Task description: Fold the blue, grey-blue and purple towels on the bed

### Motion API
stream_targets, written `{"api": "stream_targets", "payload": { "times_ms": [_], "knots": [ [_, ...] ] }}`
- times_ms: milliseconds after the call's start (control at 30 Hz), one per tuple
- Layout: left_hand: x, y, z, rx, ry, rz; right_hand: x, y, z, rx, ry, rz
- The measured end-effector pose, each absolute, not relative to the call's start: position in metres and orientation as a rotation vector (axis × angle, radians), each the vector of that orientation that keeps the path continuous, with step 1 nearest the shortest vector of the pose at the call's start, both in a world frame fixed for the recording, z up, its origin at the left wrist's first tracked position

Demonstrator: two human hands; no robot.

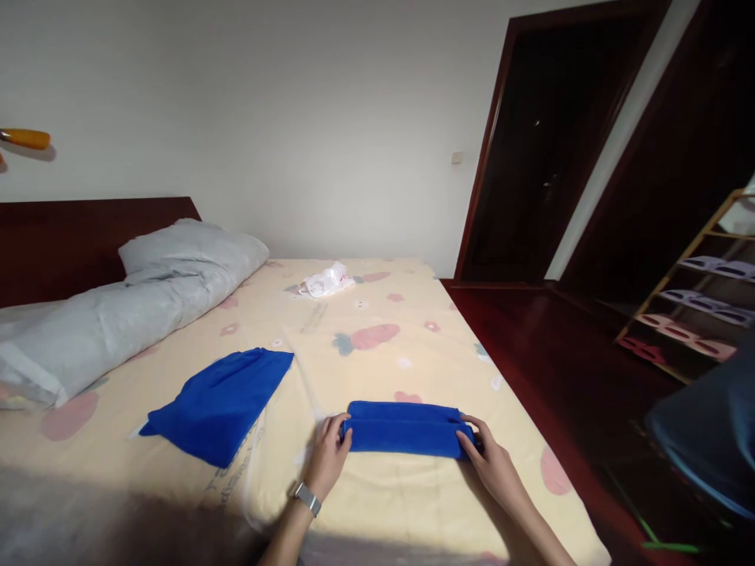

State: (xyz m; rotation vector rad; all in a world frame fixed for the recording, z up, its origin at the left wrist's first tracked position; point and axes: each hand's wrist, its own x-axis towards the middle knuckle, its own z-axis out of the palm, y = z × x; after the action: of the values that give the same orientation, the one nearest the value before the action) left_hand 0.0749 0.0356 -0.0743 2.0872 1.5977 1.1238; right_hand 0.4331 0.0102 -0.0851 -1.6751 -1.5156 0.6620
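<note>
A blue cloth [404, 439], folded into a long flat strip, lies across the near part of the bed. My left hand [331, 450] pinches its left end between thumb and fingers. At the opposite end my right hand [484, 452] has thumb and fingers closed on the cloth's corner. Part of the fingers on each hand is hidden by the fabric. To the left, apart from both hands, a second blue cloth [221, 405] is spread loosely, with a small pale bit at its left tip. A silver-banded watch is on my left wrist.
The bed's patterned sheet [366, 369] carries a crumpled white plastic bag [327, 281] toward the wall. Grey bedding [135, 306] is heaped along the dark headboard [88, 236]. Right of the bed are dark red flooring [501, 330], a shoe rack [666, 299] and a dark door [554, 149].
</note>
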Motion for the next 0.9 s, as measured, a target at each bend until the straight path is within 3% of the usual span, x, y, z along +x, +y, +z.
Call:
{"api": "stream_targets", "payload": {
  "times_ms": [100, 333, 533, 767, 900],
  "knots": [
    [0.076, 0.036, -0.075, 2.199, 1.625, 1.084, 0.433, 0.008, -0.087, -1.716, -1.606, 0.545],
    [0.092, 0.029, -0.054, 2.625, 1.676, 0.928, 0.411, 0.003, -0.084, -1.650, -1.828, -0.218],
    [0.123, 0.030, -0.054, 2.943, 1.143, 0.588, 0.384, 0.006, -0.082, -1.330, -2.316, -0.178],
    [0.072, 0.055, -0.076, 2.723, 1.214, 0.510, 0.421, 0.008, -0.094, -1.427, -2.344, -0.040],
    [0.047, 0.063, -0.073, 2.400, 1.270, 0.544, 0.438, 0.014, -0.092, -1.525, -2.152, 0.231]
  ]
}}
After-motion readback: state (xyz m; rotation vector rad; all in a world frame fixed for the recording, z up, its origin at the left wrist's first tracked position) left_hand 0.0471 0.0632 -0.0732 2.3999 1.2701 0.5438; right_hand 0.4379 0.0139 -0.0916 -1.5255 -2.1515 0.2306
